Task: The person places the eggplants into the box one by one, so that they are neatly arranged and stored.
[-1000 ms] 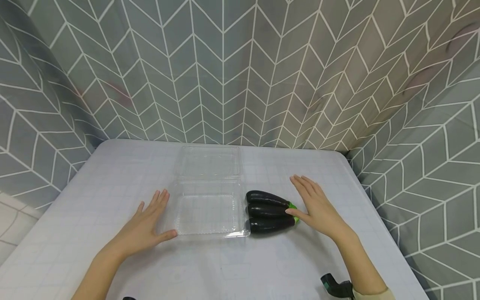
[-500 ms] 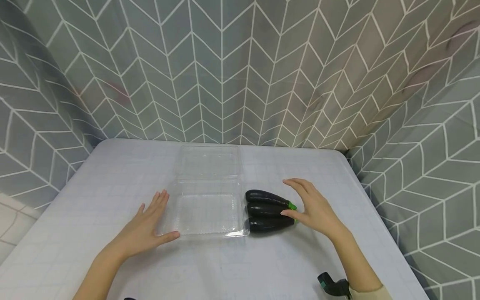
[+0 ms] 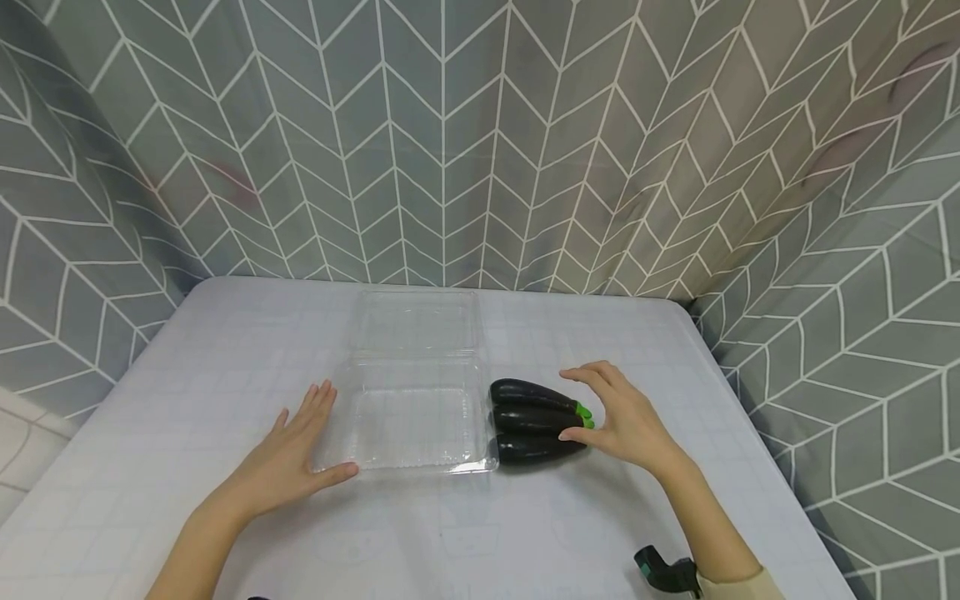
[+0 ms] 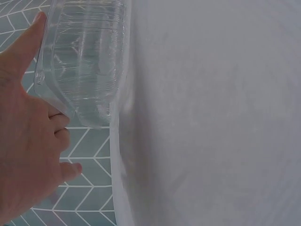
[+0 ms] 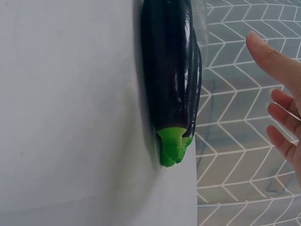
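Three dark purple eggplants (image 3: 534,418) with green stem ends lie side by side on the table, stems to the right. My right hand (image 3: 626,421) hovers over their stem ends, thumb and fingers spread apart and slightly bent. In the right wrist view, a gap separates this hand from the nearest eggplant (image 5: 167,70). Left of the eggplants, a clear plastic clamshell container (image 3: 420,429) lies with its lid folded back. My left hand (image 3: 281,467) is at the container's left side, fingers straight and thumb by the front left corner; the left wrist view shows the index finger along its edge.
The container's flat lid (image 3: 417,325) reaches toward the back of the white-covered table (image 3: 465,542). A patterned grey curtain (image 3: 480,150) hangs behind and on both sides. A black device (image 3: 667,573) sits at my right wrist.
My right hand has moved slightly left and down over the eggplants, its fingers bending from straight. The left hand and the container stay almost in place.
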{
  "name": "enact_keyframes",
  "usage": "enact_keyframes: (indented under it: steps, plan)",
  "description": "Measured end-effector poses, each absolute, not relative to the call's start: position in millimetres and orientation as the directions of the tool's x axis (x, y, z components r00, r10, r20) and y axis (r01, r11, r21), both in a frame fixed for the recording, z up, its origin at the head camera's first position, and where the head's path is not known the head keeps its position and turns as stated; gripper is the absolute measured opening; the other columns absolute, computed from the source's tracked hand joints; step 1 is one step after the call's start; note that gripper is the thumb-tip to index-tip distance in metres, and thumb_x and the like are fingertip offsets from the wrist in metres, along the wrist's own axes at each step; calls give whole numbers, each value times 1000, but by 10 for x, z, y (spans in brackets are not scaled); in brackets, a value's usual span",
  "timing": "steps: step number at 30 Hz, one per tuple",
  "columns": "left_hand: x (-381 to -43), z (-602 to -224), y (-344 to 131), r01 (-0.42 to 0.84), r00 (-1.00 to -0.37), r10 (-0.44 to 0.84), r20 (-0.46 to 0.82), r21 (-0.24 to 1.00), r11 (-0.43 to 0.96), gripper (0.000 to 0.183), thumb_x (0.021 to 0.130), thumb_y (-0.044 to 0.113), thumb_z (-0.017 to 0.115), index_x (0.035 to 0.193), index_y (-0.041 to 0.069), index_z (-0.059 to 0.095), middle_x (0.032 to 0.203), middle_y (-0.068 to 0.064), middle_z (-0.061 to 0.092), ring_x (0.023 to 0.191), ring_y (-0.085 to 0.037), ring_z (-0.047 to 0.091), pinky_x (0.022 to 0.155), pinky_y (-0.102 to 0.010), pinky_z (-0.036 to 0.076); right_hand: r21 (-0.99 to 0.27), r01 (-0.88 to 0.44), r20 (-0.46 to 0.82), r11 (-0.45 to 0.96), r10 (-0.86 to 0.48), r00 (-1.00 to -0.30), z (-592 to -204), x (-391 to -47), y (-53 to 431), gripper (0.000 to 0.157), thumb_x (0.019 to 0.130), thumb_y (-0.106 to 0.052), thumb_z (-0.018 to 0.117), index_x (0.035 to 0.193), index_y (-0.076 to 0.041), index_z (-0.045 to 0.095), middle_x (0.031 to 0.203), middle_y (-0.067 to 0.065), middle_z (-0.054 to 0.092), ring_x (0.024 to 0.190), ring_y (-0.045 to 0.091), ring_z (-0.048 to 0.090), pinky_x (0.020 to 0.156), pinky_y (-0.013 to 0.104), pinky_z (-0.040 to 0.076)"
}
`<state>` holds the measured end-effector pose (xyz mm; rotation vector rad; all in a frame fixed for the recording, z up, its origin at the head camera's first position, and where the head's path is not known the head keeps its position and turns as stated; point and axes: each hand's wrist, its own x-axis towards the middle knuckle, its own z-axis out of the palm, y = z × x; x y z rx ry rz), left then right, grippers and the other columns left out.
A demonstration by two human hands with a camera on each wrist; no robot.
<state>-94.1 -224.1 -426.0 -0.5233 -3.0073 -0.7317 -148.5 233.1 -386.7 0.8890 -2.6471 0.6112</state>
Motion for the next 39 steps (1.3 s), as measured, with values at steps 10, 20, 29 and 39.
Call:
enact_keyframes:
  steps: [10,20,29,39]
  plan:
    - [-937,-4232,-2233,316,-945,320,70,455,833,110,80,58,69,153,0,11,159,-20,11,146,-35,7,109,-66,11,-330,-657,403,678,-528,-747,-3920,-1480,2344,76,62,-37,90,129,-22,57,121,-4,51,112,16,52,85,40,51]
    - [-944,-4239,-2229,314,-945,322,63,462,830,111,80,58,70,154,2,8,159,-20,10,146,-34,6,111,-64,9,-377,-669,391,641,-544,-742,-3966,-1476,2343,70,64,-31,90,126,-19,59,120,-8,52,112,13,52,88,40,50]
    - [-955,-4238,-2241,316,-944,324,64,459,830,111,81,58,69,154,3,7,159,-19,8,146,-34,5,111,-64,6,-436,-669,355,602,-568,-743,-4062,-1478,2332,56,68,-23,89,117,-18,63,116,-11,57,109,11,55,90,38,50]
    - [-951,-4252,-2241,310,-946,319,61,466,829,111,81,59,68,154,3,7,159,-19,9,146,-33,4,111,-64,7,-442,-676,327,590,-596,-734,-4193,-1454,2329,47,69,-20,88,110,-20,63,111,-13,59,102,9,58,85,34,52]
